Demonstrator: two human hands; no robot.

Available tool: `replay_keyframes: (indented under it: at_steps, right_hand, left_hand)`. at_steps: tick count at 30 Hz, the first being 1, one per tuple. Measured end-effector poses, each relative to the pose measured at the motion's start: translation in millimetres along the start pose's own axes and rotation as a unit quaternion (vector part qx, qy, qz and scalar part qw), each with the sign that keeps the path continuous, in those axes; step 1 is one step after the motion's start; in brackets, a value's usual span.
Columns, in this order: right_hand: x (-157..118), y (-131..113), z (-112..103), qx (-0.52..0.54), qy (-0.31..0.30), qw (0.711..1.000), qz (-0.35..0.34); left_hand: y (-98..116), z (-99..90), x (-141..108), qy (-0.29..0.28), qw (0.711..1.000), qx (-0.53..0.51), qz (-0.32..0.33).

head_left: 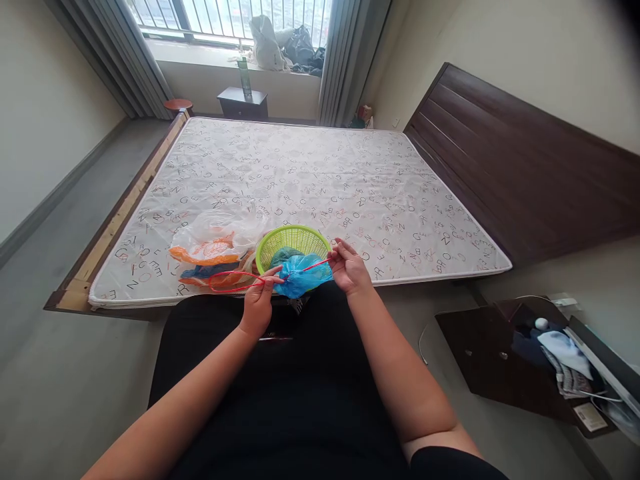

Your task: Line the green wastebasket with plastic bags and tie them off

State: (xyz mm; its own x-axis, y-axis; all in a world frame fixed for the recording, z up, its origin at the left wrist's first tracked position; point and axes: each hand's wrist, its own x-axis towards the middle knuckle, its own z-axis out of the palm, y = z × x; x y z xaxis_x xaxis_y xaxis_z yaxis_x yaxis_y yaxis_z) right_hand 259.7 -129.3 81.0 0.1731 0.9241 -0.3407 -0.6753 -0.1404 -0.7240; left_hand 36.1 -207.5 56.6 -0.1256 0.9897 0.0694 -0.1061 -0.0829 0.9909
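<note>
A blue plastic bag [299,276], gathered at its neck, hangs in front of a green mesh basket [294,235]. Red string [235,273] runs from a loop at the left across the bag to the right. My left hand [260,303] is closed on the string at the bag's left side. The string's other end is pinched between the fingers of my right hand [347,267], right of the bag. Something greenish lies in the basket, partly hidden by the bag.
White and orange plastic bags [215,240] lie on the mattress [310,167], left of the basket. A dark headboard [525,160] stands at the right. A nightstand [505,360] with cloths is at the lower right.
</note>
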Motion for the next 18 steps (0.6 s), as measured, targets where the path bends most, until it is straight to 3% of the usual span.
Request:
replay_keyframes:
  at_steps: [4, 7, 13, 15, 18]
  right_hand:
    - [0.9, 7.3, -7.0, -0.004, 0.029, 1.0, -0.006]
    - [-2.7, 7.4, -7.4, -0.002, 0.034, 0.999, -0.029]
    - [-24.5, -3.5, 13.4, -0.043, -0.052, 0.997, -0.037]
    - [-32.9, -5.9, 25.3, -0.057, -0.071, 0.995, -0.042]
    - [-43.2, -8.0, 41.4, -0.078, -0.095, 0.991, -0.06]
  left_hand:
    - [-10.4, 0.4, 2.3, 0.033, 0.997, -0.056, -0.037]
    - [-12.2, -0.6, 5.1, 0.02, 0.997, -0.058, -0.044]
    - [-0.1, 6.2, 15.7, -0.094, 0.988, 0.121, 0.021]
    - [4.4, 13.4, 21.8, -0.129, 0.976, 0.172, 0.021]
    - [13.8, 22.9, 31.4, -0.226, 0.949, 0.221, -0.001]
